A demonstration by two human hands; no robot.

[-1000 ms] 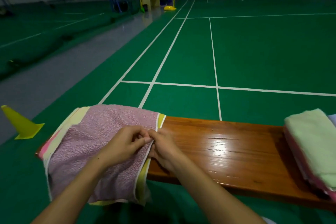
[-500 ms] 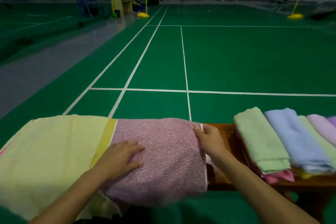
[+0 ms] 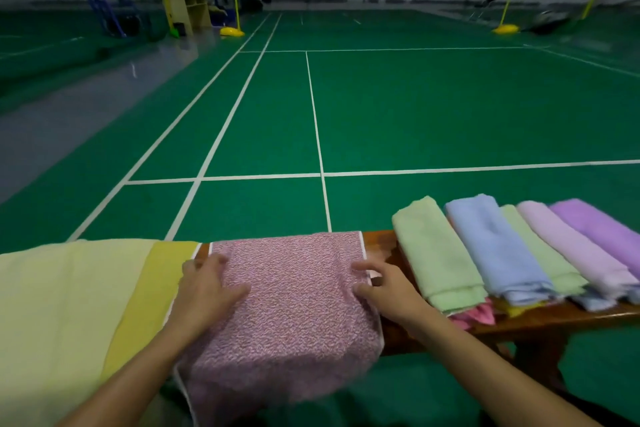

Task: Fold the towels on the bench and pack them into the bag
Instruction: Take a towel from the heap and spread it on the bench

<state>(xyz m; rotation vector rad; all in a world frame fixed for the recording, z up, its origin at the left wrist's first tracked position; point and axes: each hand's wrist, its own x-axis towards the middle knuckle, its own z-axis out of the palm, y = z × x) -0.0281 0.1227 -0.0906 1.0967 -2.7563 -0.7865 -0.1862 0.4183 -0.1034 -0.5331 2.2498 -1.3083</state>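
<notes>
While the pink towel [image 3: 294, 308] is laid flat across the wooden tabletop [image 3: 381, 241], both hands are pressed on it. It is a speckled pink cloth with a thin white edge, and its near part is hung over the near side of the tabletop. A yellow towel [image 3: 69, 305] with a darker yellow band is spread just to its left, and it looks tucked under the pink one there.

The left hand [image 3: 207, 291] is laid on the left side of the pink towel, with its fingers spread fairly wide and nothing held. The right hand [image 3: 384, 284] is set at the right edge of the towel. Its fingers are stretched out over the white edge, but whether the edge is pinched cannot be told.

To the right, a row of folded towels is seen on the tabletop: a light green towel [image 3: 436, 253], a blue towel [image 3: 495, 246], and a purple towel [image 3: 595, 229] at the far right. More cloth is peeking out under them.

Compared with half a second ago, the right hand has been brought nearer along the right edge, away from the far corner. The left hand has been moved a little farther over the cloth. More of the folded row is now seen.
</notes>
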